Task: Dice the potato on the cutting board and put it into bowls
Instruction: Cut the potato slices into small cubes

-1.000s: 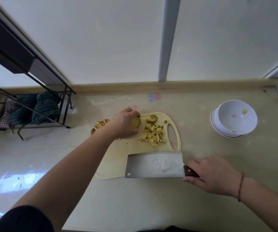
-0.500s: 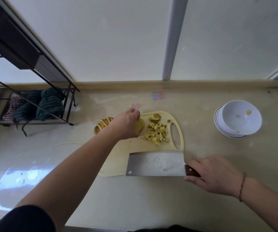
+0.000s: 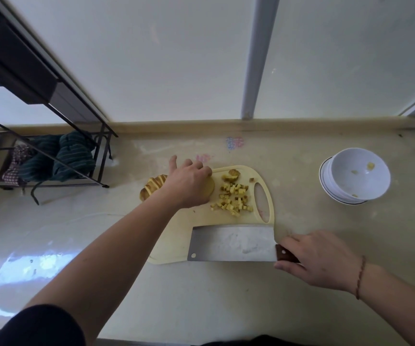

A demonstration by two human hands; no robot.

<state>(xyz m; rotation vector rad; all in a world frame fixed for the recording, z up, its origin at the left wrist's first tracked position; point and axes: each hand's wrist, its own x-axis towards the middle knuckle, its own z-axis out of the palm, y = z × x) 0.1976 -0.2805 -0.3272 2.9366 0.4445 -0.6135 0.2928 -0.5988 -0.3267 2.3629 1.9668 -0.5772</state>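
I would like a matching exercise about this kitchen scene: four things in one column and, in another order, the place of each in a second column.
1. cleaver
2. potato dice
3. bowls
4. sliced potato

a. stacked on the counter, far right
b. piled on the board beside its handle hole
c. flat across the board's near edge
d. off the board, at its left

Pairs: 1-c, 2-b, 3-a, 4-d

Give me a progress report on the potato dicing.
Done: a pile of diced potato lies on the cutting board. In hand: the left hand presses a potato slice flat on the board, and the right hand grips the cleaver, its blade lying flat. Left: the sliced potato beside the board is undiced, and the bowls hold only scraps.
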